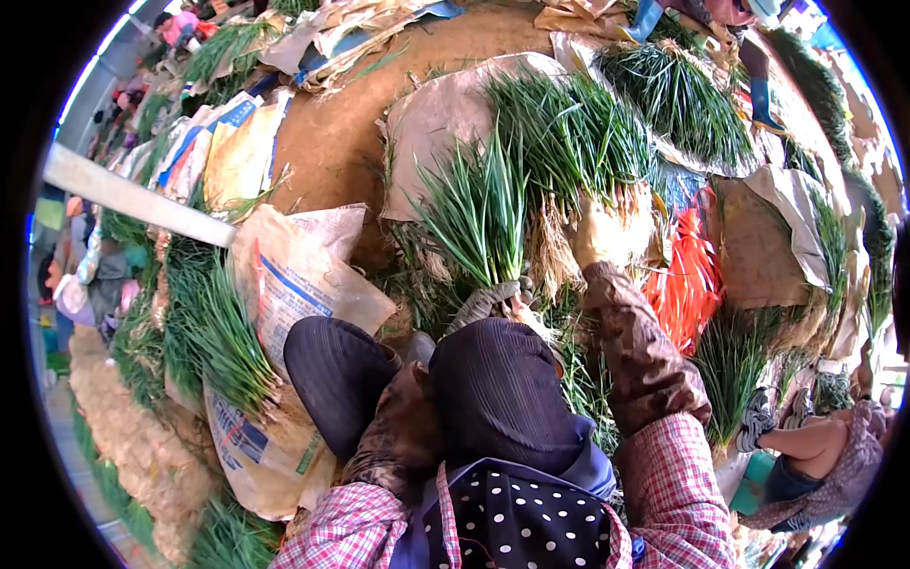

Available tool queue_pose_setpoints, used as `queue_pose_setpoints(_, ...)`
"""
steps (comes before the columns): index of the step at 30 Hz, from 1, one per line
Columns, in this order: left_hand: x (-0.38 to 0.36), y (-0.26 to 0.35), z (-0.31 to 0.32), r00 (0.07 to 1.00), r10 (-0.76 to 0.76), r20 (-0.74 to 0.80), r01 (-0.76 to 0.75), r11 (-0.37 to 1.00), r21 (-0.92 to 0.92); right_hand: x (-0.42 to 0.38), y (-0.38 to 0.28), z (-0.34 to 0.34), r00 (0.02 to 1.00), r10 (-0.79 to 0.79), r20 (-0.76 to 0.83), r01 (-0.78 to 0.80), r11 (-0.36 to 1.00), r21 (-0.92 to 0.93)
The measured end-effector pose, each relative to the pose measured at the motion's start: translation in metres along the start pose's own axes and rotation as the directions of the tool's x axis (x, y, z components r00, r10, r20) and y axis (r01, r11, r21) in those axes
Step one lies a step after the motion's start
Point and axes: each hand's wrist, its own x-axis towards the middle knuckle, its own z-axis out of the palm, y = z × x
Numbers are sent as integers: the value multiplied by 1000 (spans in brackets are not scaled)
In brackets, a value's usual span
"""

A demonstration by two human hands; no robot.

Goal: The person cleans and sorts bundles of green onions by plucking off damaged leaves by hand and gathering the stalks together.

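Note:
My left hand (488, 302), in a grey glove, is closed round the lower stems of a bunch of green onions (477, 213) just beyond my knee. The leaves of that bunch point up and away from me. My right hand (597, 232), in a pale yellowish glove, reaches to the root ends of a larger pile of green onions (573, 133). Its fingers are hard to tell from the pale stems and roots. The pile lies partly on a beige sack (441, 133). Red plastic strips (684, 284) lie right of my right forearm.
Printed sacks (294, 275) and another onion bunch (223, 332) lie at the left, near a pale pole (142, 194). More onions (673, 100) lie at the upper right. A co-worker in blue boots (761, 102) is beyond them; another person (815, 455) sits at the lower right.

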Motion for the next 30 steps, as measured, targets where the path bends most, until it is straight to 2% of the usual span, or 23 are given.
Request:
queue_pose_setpoints(3, 3, 1, 0, 996, 74, 58, -70, 995, -74, 42, 8, -1, 994, -95, 56, 107, 945, -309)
queue_pose_setpoints(6, 3, 3, 1, 973, 199, 120, -176, 969, -175, 58, 8, 6, 995, -99, -10, 91, 951, -294)
queue_pose_setpoints(7, 4, 3, -1, 965, 229, 128, -201, 959, -198, 58, 10, 5, 995, -95, 24, 93, 994, 60)
queue_pose_setpoints(8, 7, 4, -4, 958, 252, 136, -220, 953, -209, 56, 14, 3, 993, -101, 59, 69, 912, 404)
queue_pose_setpoints(9, 9, 5, -7, 953, 267, 146, -233, 948, -217, 55, 17, 1, 994, 11, 112, -70, 842, 535)
queue_pose_setpoints(10, 14, 5, -12, 948, 278, 156, -240, 945, -223, 51, 22, 3, 973, 82, 217, -214, 677, 704)
queue_pose_setpoints(11, 17, 4, -16, 950, 270, 159, -234, 948, -215, 51, 41, 18, 987, -154, 55, 71, 707, 704)
queue_pose_setpoints(13, 23, 2, -22, 951, 259, 168, -227, 955, -190, 46, 66, 32, 974, -227, 16, 151, 697, 701)
queue_pose_setpoints(15, 28, 2, -28, 955, 245, 168, -221, 964, -149, 31, 76, 37, 969, -246, 14, 167, 697, 697)
queue_pose_setpoints(16, 29, 2, -33, 957, 240, 162, -223, 968, -112, 21, 77, 38, 971, -238, 38, 131, 653, 746)
queue_pose_setpoints(18, 21, 8, -30, 970, 201, 139, -197, 979, -47, -6, 86, 44, 968, -206, 145, -34, 463, 886)
queue_pose_setpoints(19, 13, 8, -11, 927, 300, 223, -270, 950, -154, -21, 88, 45, 960, -203, 190, -101, 382, 919)
queue_pose_setpoints(20, 11, 7, -4, 925, 324, 200, -285, 938, -199, -45, 55, 11, 946, -148, 287, -177, 505, 845)
queue_pose_setpoints(21, 9, 5, 1, 922, 344, 176, -298, 923, -243, -56, 64, 15, 939, -110, 325, -210, 565, 798)
queue_pose_setpoints(24, 18, -2, -14, 934, 303, 189, -245, 929, -278, -74, 75, 11, 935, -64, 350, -245, 596, 765)
queue_pose_setpoints(27, 20, -2, -16, 931, 283, 232, -208, 931, -301, -99, 68, -5, 982, -53, 180, -47, 858, 511)
queue_pose_setpoints(28, 17, -1, -13, 932, 282, 229, -199, 924, -326, -111, 79, -2, 982, -99, 158, 50, 956, 290)
queue_pose_setpoints(29, 15, -1, -9, 933, 280, 227, -189, 916, -353, -121, 114, 17, 969, -237, 71, 218, 955, 200)
queue_pose_setpoints(30, 12, 0, -7, 944, 262, 201, -177, 916, -359, -139, 130, 18, 904, -427, 29, 427, 897, -116)
